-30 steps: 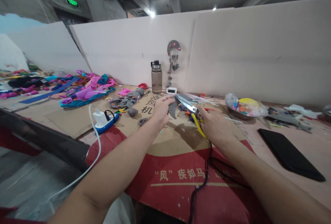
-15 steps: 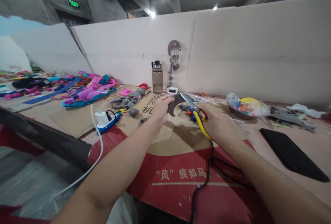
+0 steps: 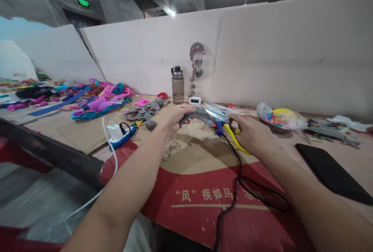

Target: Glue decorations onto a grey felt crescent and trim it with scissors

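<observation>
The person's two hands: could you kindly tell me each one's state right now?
Left hand: closed, holding the grey piece.
Right hand: closed, holding the yellow-handled scissors.

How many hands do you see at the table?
2. The left hand, left of the picture's middle, holds a grey fabric piece. The right hand, farther right, holds yellow-handled scissors. No other hands show.

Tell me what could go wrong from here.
The scissors in the right hand point toward the left hand, which grips the gray piece; a slip might nick that hand. The black cord lies loosely across the red cardboard, so a moving arm could snag it.
</observation>
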A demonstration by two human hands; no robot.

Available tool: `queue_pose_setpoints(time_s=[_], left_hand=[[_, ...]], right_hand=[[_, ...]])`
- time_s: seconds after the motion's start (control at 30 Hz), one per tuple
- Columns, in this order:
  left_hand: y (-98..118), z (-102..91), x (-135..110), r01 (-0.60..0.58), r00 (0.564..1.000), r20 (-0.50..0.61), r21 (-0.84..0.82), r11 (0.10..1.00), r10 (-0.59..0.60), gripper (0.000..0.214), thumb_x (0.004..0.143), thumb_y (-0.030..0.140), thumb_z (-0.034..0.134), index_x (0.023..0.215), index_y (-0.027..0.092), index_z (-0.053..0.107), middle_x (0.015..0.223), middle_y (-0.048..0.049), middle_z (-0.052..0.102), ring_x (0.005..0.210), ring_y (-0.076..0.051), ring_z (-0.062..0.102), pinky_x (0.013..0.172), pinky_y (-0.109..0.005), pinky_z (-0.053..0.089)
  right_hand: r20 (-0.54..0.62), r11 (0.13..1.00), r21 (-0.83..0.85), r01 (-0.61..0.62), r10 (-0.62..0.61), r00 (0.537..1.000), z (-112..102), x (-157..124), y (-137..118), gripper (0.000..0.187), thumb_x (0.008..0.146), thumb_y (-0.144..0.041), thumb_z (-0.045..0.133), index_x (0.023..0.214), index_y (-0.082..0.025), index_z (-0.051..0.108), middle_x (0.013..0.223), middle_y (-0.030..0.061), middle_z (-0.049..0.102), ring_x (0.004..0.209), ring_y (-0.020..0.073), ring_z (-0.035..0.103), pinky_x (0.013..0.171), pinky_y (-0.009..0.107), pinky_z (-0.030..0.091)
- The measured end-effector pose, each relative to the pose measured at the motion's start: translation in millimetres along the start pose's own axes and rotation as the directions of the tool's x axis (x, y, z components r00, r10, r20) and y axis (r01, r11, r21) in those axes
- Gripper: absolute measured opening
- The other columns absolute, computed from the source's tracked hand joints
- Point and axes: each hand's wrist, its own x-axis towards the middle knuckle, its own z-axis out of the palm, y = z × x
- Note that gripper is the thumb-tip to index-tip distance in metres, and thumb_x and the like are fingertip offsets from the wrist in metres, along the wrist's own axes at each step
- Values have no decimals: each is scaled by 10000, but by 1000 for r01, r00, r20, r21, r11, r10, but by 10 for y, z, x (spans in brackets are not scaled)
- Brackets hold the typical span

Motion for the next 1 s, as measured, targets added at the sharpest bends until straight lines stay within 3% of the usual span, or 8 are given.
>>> queue_pose_setpoints(time_s=[0.17,0.33,0.5,0.73,1.0], left_hand=[[-18,-45,12,5,995,95,45,999,-9,141,659,209,792,792,167,771,716,-74,687,524,-85,525,409,-180,332],[-28,2,-6,20,993,117,5,1000,-20,174,667,186,781,835,145,763,804,-101,701,584,-99,568,415,-185,315],[-11,23,-24,23,996,89,-33,999,-20,172,642,162,675,793,137,755,704,-80,660,533,-89,481,388,-195,198],[-13,53,-22,93,993,78,-102,990,-85,138,553,128,607,665,144,686,680,-56,597,544,-86,425,386,-187,200],[-21,61,-20,133,983,142,-124,983,-115,280,527,101,557,747,140,725,690,-55,602,537,-84,383,388,-193,180]], right_hand=[[4,998,5,67,-67,998,-37,2,0,449,897,-320,521,1339,-264,575,1126,108,699,960,269,648,610,301,369],[-41,994,49,101,-99,994,-1,11,-13,484,888,-291,539,1364,-206,561,1168,145,681,1072,289,615,772,331,452],[-49,994,41,105,-103,994,-5,-4,-40,445,887,-284,544,1324,-210,583,1169,132,687,1049,271,626,771,317,453],[-69,995,26,101,-99,993,-15,-18,-81,405,891,-259,518,1282,-203,605,1139,127,699,996,254,630,770,311,431],[-54,995,-5,96,-96,994,-4,-26,-106,413,922,-277,482,1312,-198,590,1092,132,701,966,257,628,781,312,426]])
